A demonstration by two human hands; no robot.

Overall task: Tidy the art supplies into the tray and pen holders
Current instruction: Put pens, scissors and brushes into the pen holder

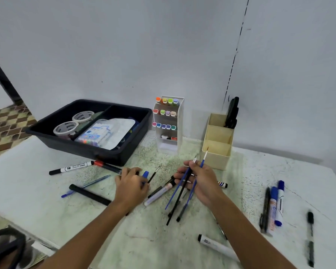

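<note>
Nearest me, a white marker (217,246) is lying on the table (37,183). Going left to right: my left hand (131,184) is pinching a thin black brush (153,174) near the black tray (89,131); my right hand (199,180) is gripping a bundle of brushes (180,193), with the beige pen holder (217,141) sitting just beyond.
</note>
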